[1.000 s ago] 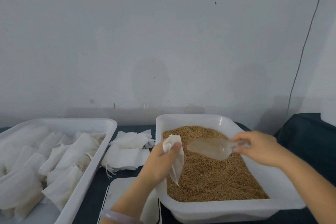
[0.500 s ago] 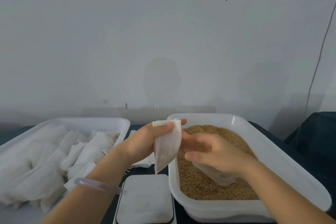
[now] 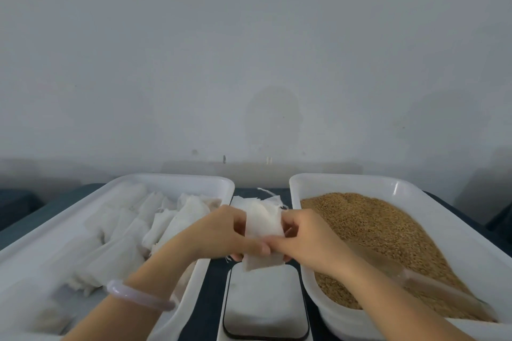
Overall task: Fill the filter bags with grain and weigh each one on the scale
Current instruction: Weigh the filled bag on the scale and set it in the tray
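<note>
No readable text, labels or numbers anywhere.

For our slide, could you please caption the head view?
Left hand and right hand pinch a filter bag near the scale, between bag tray and grain tray.

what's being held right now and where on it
A white filter bag: left hand grips its left edge, right hand pinches its right edge.

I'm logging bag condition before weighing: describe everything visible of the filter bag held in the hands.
The filter bag is white, thin, cloth-like, with loose threads at its edges. It hangs roughly upright, pinched between the left hand and right hand, over the far edge of the scale. Contents cannot be seen.
</note>
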Demonstrator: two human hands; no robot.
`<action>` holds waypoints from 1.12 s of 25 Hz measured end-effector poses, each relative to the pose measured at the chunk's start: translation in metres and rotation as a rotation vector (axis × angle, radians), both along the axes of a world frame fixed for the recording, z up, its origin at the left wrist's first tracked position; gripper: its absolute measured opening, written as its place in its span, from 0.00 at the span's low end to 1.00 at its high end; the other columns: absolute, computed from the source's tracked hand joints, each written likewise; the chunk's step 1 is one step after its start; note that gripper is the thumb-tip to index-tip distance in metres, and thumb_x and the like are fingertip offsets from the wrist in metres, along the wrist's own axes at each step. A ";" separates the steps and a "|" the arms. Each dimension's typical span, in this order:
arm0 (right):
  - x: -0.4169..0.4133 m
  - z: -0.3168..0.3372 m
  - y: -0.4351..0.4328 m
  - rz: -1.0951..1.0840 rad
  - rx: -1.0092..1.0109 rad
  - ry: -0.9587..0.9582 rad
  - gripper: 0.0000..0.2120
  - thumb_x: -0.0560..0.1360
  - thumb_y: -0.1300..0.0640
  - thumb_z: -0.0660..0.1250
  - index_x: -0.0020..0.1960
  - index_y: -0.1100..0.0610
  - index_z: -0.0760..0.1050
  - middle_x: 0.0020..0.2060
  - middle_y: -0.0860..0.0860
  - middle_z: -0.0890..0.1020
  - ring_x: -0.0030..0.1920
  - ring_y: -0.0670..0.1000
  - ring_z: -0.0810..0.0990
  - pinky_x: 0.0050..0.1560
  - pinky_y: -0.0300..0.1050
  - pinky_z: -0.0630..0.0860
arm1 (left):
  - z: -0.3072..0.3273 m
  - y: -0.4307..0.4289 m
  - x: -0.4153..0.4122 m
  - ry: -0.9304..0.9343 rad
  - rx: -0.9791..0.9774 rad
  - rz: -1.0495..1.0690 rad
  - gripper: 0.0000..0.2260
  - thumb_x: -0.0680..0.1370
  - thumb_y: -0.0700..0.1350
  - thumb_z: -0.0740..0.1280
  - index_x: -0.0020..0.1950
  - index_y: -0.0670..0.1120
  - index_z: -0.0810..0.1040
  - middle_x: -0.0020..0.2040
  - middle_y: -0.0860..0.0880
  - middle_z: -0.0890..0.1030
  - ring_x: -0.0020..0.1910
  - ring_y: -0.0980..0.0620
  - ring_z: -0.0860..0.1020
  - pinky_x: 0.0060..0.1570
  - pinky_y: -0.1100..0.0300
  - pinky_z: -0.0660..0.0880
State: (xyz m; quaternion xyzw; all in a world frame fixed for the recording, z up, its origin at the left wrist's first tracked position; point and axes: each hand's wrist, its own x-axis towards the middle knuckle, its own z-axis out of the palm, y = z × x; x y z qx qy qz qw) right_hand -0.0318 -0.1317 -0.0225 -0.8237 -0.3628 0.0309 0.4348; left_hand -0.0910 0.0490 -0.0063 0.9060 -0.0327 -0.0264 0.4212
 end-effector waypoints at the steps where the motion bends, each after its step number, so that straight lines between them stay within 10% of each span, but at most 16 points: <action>1: -0.001 -0.003 0.003 -0.010 -0.090 -0.083 0.18 0.67 0.47 0.74 0.33 0.59 0.71 0.28 0.50 0.75 0.26 0.44 0.72 0.28 0.36 0.68 | -0.004 0.001 0.000 0.020 0.100 0.003 0.06 0.66 0.49 0.77 0.36 0.49 0.82 0.31 0.53 0.81 0.32 0.57 0.79 0.35 0.67 0.75; 11: 0.002 -0.023 0.010 0.112 -0.548 -0.371 0.15 0.68 0.47 0.61 0.29 0.51 0.60 0.27 0.49 0.69 0.35 0.53 0.67 0.30 0.34 0.54 | -0.028 -0.009 0.008 0.016 0.520 -0.029 0.14 0.68 0.46 0.73 0.30 0.51 0.68 0.30 0.55 0.72 0.31 0.55 0.73 0.30 0.65 0.69; 18: 0.001 -0.024 0.016 0.124 -0.676 -0.395 0.12 0.72 0.51 0.63 0.31 0.52 0.69 0.38 0.54 0.81 0.40 0.57 0.74 0.63 0.45 0.58 | -0.033 -0.014 0.011 0.037 0.702 -0.006 0.14 0.70 0.46 0.72 0.32 0.45 0.69 0.30 0.52 0.67 0.28 0.55 0.65 0.26 0.65 0.61; 28: -0.006 -0.016 0.021 0.113 -0.747 -0.380 0.13 0.74 0.53 0.67 0.32 0.51 0.71 0.35 0.51 0.75 0.44 0.54 0.67 0.50 0.44 0.56 | -0.029 -0.017 0.011 0.083 0.762 -0.058 0.16 0.71 0.47 0.73 0.31 0.47 0.67 0.34 0.52 0.68 0.28 0.57 0.66 0.27 0.65 0.63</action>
